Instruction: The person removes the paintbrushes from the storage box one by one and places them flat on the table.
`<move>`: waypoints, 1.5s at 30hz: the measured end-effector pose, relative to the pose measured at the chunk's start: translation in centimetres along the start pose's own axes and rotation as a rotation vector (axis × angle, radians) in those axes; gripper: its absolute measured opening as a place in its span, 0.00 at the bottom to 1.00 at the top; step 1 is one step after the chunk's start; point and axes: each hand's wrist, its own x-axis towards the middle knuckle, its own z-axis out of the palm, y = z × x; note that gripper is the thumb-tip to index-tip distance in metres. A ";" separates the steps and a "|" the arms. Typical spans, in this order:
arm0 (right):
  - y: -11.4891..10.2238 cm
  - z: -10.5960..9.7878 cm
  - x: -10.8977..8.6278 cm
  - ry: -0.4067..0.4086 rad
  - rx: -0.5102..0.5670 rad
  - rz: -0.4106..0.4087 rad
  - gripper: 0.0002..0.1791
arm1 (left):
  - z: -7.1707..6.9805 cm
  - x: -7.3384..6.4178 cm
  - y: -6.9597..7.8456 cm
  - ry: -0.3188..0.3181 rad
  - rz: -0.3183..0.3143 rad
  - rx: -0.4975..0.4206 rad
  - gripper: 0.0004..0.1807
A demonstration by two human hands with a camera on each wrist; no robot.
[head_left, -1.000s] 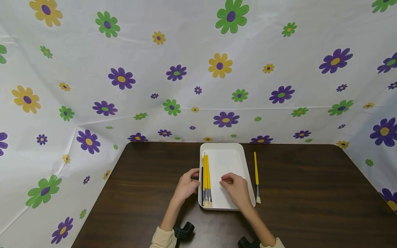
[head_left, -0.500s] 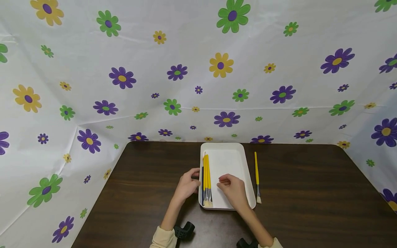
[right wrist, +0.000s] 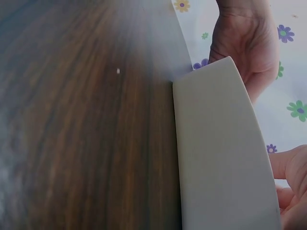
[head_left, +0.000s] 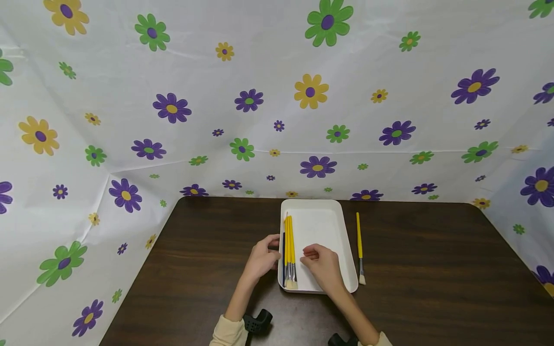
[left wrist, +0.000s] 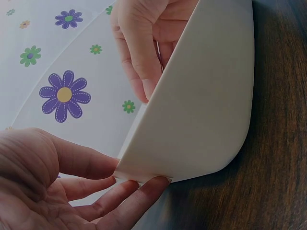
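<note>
A white rectangular tray [head_left: 318, 223] lies on the dark table. Along its left inner wall are several paintbrushes [head_left: 289, 240] with yellow handles, bristles toward the person, and a dark-handled one [head_left: 283, 259] nearest the wall. My left hand [head_left: 261, 259] holds the tray's left side; in the left wrist view its thumb meets the rim and its fingers press the outer wall. Over the tray, right of the brushes, my right hand [head_left: 324, 271] hovers with loosely bent fingers and nothing visible in them. Its fingertips are partly hidden behind the tray wall [left wrist: 206, 96] in the left wrist view.
One yellow-handled paintbrush [head_left: 359, 245] lies on the table just right of the tray, bristles toward the person. A white cloth with printed flowers [head_left: 259, 67] hangs behind the brown wooden table [head_left: 433, 269] and along its sides.
My right hand has drifted slightly left over the tray, closer to the row of paintbrushes. The left hand, tray and brushes stay in place.
</note>
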 end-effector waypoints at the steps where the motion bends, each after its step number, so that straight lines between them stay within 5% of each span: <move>1: 0.0 0.1 0.0 -0.004 0.006 0.001 0.07 | 0.0 0.0 0.0 -0.001 0.000 0.000 0.30; 19: -0.2 1.1 0.4 -0.038 0.001 -0.043 0.11 | -0.1 0.1 0.1 -0.001 0.007 0.022 0.31; 45: 0.0 2.1 1.2 -0.101 0.019 0.015 0.15 | -0.1 -0.1 0.0 -0.002 0.008 0.024 0.31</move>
